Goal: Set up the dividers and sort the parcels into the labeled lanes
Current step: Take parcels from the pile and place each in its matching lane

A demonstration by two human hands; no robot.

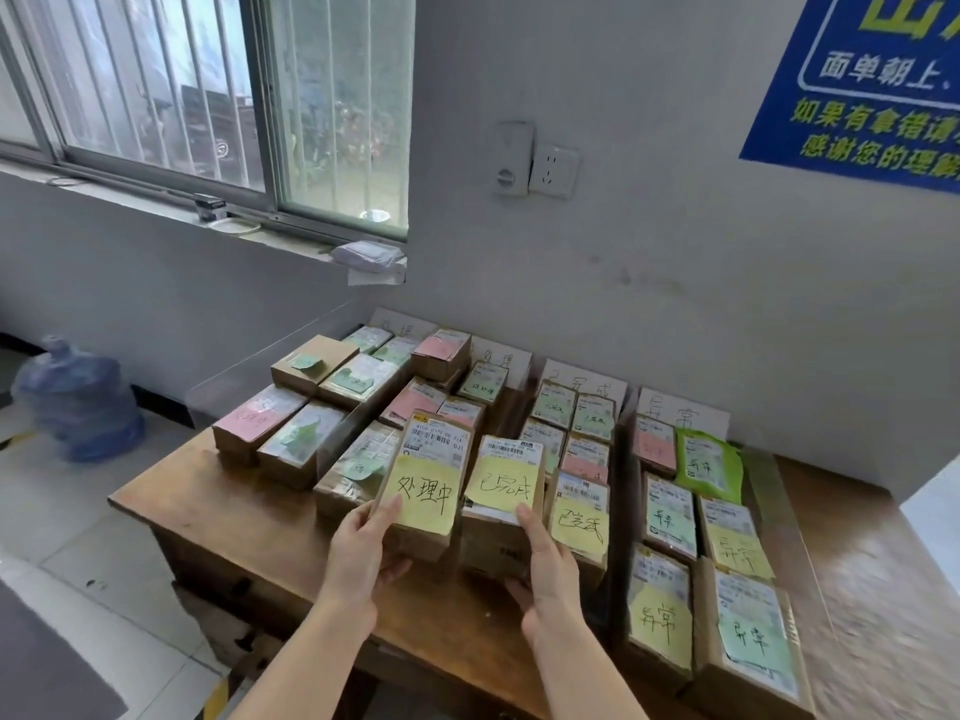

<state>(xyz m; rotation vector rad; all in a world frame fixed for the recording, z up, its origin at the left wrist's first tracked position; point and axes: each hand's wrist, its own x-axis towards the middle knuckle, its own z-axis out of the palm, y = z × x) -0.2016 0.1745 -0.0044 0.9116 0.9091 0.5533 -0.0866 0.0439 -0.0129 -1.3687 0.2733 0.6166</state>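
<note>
My left hand [363, 550] grips the near end of a brown parcel [423, 480] with a yellow note reading 处理中. My right hand [545, 569] holds a second brown parcel [501, 504] with a yellow note reading 已完成. Both parcels are tilted up over the front of the wooden table [208, 517]. Behind them, several taped parcels with green, pink and yellow notes lie in rows. Clear plastic dividers [626, 459] stand between the rows, and white handwritten lane labels [584, 381] lean against the wall at the back.
A green bag parcel [709, 462] lies in the right lane. A water jug [78, 400] stands on the floor at left. A wall socket [553, 171] and a blue poster [872, 80] are on the wall. The window sill holds a small packet [371, 257].
</note>
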